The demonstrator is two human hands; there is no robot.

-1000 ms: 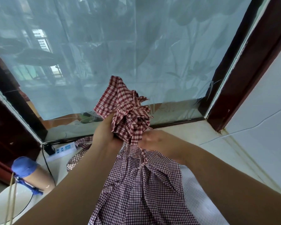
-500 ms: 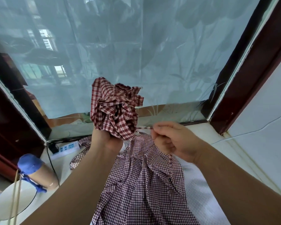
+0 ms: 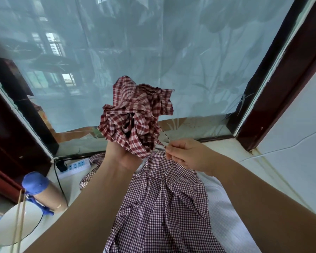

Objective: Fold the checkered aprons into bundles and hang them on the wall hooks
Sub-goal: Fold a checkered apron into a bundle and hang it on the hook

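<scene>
My left hand (image 3: 119,154) grips a bunched red-and-white checkered apron bundle (image 3: 135,115) from below and holds it up in front of the window. A thin tie string (image 3: 165,136) runs from the bundle's right side to my right hand (image 3: 184,154), which pinches it between fingertips. A second apron (image 3: 162,207) with a finer dark red check lies spread out below my arms, over a white cloth (image 3: 224,221). No wall hooks are in view.
A curtained window (image 3: 153,61) with a dark wooden frame (image 3: 281,84) fills the background. A white power strip (image 3: 75,166) lies on the sill at left. A tan cylinder with a blue cap (image 3: 42,192) and a round white disc (image 3: 16,223) sit at lower left.
My left hand has lifted the bundle higher. My right hand left the bundle's base, moved right and now pinches the tie string, pulling it out.
</scene>
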